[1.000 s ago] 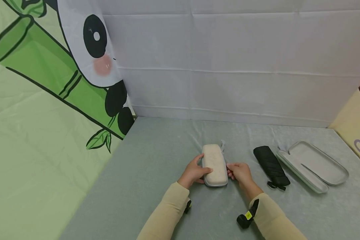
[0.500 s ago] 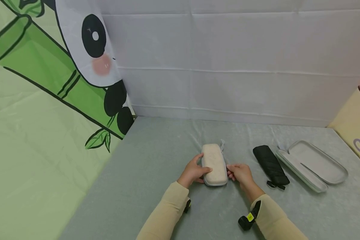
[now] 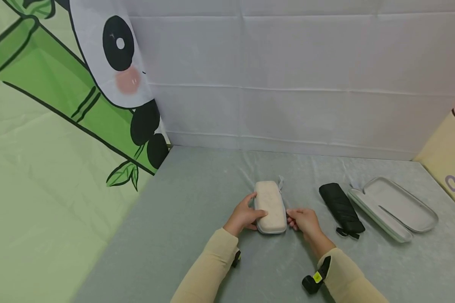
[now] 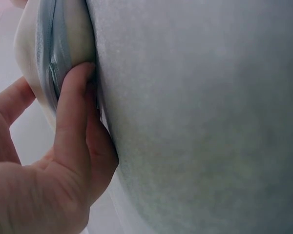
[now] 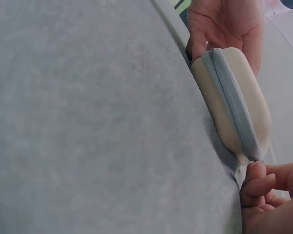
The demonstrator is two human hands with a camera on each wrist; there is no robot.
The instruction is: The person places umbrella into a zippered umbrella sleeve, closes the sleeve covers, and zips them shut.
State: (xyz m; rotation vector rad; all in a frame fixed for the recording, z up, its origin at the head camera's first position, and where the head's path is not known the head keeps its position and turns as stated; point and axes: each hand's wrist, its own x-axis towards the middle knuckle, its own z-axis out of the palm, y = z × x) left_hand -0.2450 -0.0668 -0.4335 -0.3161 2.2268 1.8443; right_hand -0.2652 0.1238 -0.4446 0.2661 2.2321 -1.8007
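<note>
A cream zippered hard case (image 3: 270,198) with a grey-blue zipper band (image 5: 234,105) lies on the grey cloth in front of me. My left hand (image 3: 244,216) grips its left side, thumb on top and fingers along the lower edge. In the left wrist view, those fingers (image 4: 71,122) press against the side below the zipper. My right hand (image 3: 304,220) pinches at the right side of the case. Seen from the right wrist, its thumb and curled index finger (image 5: 259,183) meet at the zipper's end, where the zipper pull is mostly hidden. The case looks closed along the visible zipper.
To the right lies a black folded umbrella (image 3: 341,208) with a strap at its lower end. Beside it, a pale grey-green case (image 3: 409,206) lies open on the cloth-covered table (image 3: 197,181). A white wall sheet (image 3: 288,84) rises behind the table.
My right wrist has shifted slightly toward me and to the right, its fingertips staying at the case's side. The left hand and the case have hardly moved.
</note>
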